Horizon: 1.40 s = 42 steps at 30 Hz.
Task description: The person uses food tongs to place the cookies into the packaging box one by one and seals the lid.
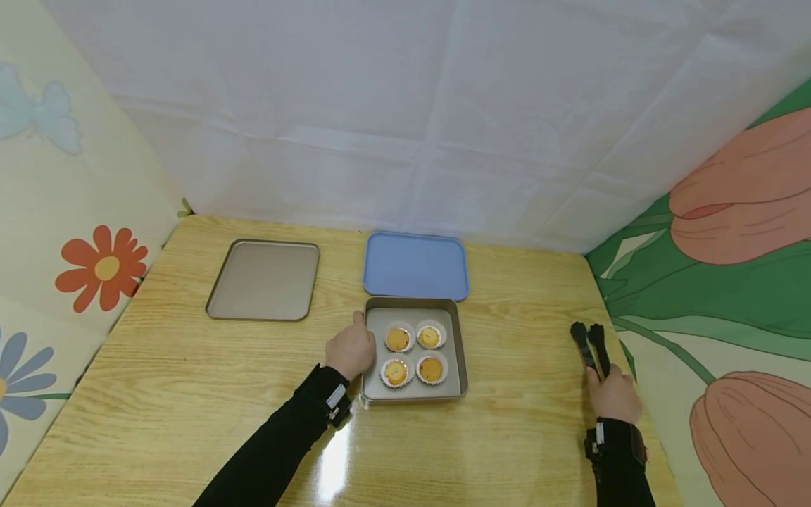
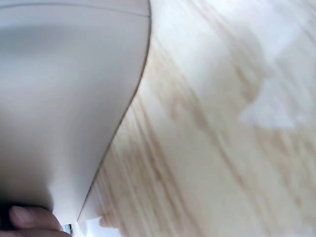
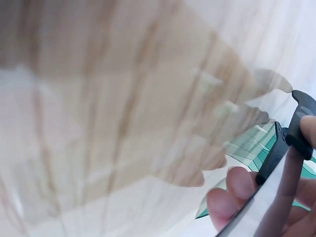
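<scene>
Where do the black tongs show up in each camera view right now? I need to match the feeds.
Head: the black tongs lie at the table's right edge, gripped by the right hand.
Left wrist: not in view; only the baking pan's wall and tabletop.
Right wrist: tongs at lower right, between the fingers.
Shared landmark: the wooden tabletop.
</scene>
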Each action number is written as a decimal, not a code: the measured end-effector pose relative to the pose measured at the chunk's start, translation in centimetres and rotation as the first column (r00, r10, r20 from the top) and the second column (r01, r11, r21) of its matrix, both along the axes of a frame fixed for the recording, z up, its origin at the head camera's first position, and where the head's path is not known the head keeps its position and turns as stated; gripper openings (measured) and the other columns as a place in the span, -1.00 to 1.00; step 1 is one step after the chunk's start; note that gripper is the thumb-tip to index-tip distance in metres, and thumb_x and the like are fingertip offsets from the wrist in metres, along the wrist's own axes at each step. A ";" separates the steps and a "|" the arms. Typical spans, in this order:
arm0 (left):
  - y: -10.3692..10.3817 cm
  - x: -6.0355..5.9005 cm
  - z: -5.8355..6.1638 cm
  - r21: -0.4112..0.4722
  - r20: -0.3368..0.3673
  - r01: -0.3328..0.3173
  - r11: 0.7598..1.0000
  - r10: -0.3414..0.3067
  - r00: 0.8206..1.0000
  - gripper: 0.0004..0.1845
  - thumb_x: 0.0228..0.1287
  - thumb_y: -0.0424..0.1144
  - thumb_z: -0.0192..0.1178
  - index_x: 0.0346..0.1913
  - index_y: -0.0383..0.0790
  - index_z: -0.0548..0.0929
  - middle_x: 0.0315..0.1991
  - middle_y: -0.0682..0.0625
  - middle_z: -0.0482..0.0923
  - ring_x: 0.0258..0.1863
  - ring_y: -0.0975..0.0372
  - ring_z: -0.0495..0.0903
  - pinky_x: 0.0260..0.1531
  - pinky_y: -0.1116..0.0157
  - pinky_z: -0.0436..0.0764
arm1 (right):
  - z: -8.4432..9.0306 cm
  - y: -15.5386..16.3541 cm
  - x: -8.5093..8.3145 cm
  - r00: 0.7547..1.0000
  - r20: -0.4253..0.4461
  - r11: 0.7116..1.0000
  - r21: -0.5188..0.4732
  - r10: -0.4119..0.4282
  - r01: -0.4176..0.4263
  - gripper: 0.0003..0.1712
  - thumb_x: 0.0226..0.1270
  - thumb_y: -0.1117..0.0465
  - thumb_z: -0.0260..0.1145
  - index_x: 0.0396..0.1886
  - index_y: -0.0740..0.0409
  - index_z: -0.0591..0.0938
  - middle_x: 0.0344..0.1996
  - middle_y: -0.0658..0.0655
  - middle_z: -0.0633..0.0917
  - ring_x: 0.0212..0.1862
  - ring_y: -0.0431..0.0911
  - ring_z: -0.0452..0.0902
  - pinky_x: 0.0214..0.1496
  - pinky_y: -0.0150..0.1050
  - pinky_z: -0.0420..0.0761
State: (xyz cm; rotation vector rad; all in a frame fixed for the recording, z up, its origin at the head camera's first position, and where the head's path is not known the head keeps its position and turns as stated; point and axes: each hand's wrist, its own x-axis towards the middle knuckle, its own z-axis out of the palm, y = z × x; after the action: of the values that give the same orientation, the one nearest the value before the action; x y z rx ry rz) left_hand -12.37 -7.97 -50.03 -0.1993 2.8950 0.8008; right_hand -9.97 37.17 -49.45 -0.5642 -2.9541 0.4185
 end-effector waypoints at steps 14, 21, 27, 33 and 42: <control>0.1 -0.1 0.3 0.010 -0.012 0.010 1.000 -0.010 1.000 -0.57 0.29 -0.24 -0.13 0.14 -0.43 0.24 -0.68 -0.13 0.42 -0.71 0.07 0.46 -0.72 0.12 0.38 | 0.1 -0.1 -0.1 0.999 0.019 0.999 -0.010 -0.040 0.040 -0.52 0.33 0.07 0.08 -0.07 0.47 0.36 -0.35 0.53 0.41 -0.44 0.41 0.43 -0.55 0.14 0.36; 0.1 -0.2 0.3 0.008 -0.026 0.010 1.000 -0.010 1.000 -0.59 0.29 -0.24 -0.13 0.12 -0.43 0.25 -0.70 -0.12 0.41 -0.73 0.07 0.44 -0.73 0.11 0.38 | 0.4 -0.3 -0.2 0.996 0.079 0.999 -0.002 -0.045 0.045 -0.50 0.33 0.07 0.07 -0.02 0.46 0.36 -0.31 0.54 0.42 -0.32 0.44 0.43 -0.47 0.16 0.38; 0.0 -0.2 0.2 0.003 -0.028 0.016 1.000 -0.016 0.999 -0.59 0.30 -0.24 -0.14 0.13 -0.43 0.25 -0.73 -0.10 0.38 -0.75 0.09 0.42 -0.75 0.13 0.37 | 0.4 -0.4 -0.3 0.994 0.102 0.999 0.001 -0.047 0.047 -0.48 0.33 0.05 0.07 0.00 0.47 0.34 -0.27 0.56 0.42 -0.27 0.45 0.41 -0.41 0.18 0.39; 0.1 -0.1 0.3 0.004 -0.035 0.009 1.000 -0.009 0.999 -0.60 0.28 -0.24 -0.12 0.10 -0.42 0.27 -0.68 -0.15 0.44 -0.69 0.04 0.48 -0.70 0.10 0.40 | 0.3 -0.4 -0.1 0.994 0.105 0.999 -0.002 -0.031 0.032 -0.46 0.33 0.04 0.07 -0.01 0.50 0.34 -0.29 0.55 0.42 -0.31 0.42 0.42 -0.42 0.17 0.39; 0.0 0.1 0.1 0.012 -0.015 -0.002 1.000 0.003 1.000 -0.59 0.27 -0.24 -0.12 0.11 -0.42 0.28 -0.63 -0.17 0.47 -0.66 0.03 0.50 -0.68 0.10 0.41 | 0.0 -0.3 0.1 0.994 0.104 1.000 -0.005 -0.018 0.019 -0.47 0.31 0.03 0.09 -0.12 0.51 0.36 -0.39 0.50 0.42 -0.41 0.35 0.43 -0.52 0.10 0.38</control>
State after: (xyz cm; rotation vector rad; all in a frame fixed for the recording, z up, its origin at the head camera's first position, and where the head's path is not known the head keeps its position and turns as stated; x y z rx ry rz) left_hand -12.29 -8.02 -49.94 -0.1968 2.9038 0.8228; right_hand -9.88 36.85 -49.45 -0.6323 -3.0451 0.4089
